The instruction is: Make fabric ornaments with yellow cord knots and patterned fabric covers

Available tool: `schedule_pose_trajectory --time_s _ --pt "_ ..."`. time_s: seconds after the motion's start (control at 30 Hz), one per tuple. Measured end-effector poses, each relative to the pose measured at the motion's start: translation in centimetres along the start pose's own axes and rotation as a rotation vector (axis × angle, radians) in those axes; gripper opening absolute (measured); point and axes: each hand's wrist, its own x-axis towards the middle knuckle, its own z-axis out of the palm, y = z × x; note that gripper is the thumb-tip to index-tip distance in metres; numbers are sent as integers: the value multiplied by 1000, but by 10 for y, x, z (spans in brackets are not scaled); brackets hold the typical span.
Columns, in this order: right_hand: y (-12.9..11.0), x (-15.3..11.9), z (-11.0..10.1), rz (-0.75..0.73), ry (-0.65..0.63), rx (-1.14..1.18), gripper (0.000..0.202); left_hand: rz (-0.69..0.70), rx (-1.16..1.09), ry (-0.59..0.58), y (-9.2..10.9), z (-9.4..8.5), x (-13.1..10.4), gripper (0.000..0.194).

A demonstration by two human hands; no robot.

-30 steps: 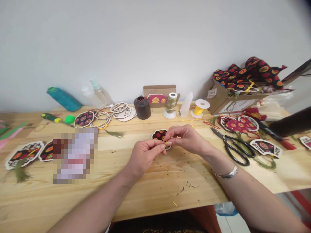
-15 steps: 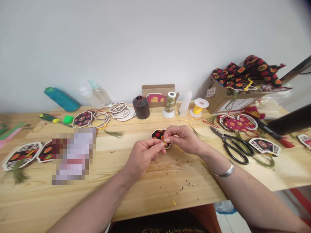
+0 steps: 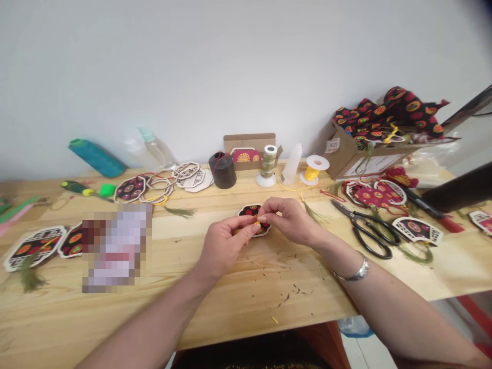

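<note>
A small wooden-rimmed ornament (image 3: 249, 210) with black, red and orange patterned fabric lies on the table under my fingertips. My left hand (image 3: 229, 241) pinches a bit of yellow cord (image 3: 257, 222) over the ornament's lower part. Close against it, my right hand (image 3: 283, 219) has thumb and forefinger pressed together at the same yellow cord. The fingers cover much of the cord and part of the ornament. A silver bracelet (image 3: 359, 270) circles my right wrist.
Black-handled scissors (image 3: 363, 225) lie right of my right hand. Behind stand a yellow cord spool (image 3: 312, 174), an olive thread spool (image 3: 269, 163) and a black thread cone (image 3: 224, 173). A cardboard box (image 3: 342, 154) holds patterned cloth. Dark scraps (image 3: 295, 292) litter the table near its front edge.
The fingertips of both hands have shifted slightly on the yellow cord, and the right fingers sit a little left. More of the ornament's lower right edge shows.
</note>
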Motion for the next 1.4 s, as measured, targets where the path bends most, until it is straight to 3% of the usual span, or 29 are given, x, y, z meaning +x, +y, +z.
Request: schedule_pose_trajectory --time_s 1.13,1.4 --pt "-2 -2 10 4 95 -32 16 224 191 29 -11 -3 -1 14" --pt "-1 -2 9 -18 74 49 15 196 148 -13 -10 -6 1 12"
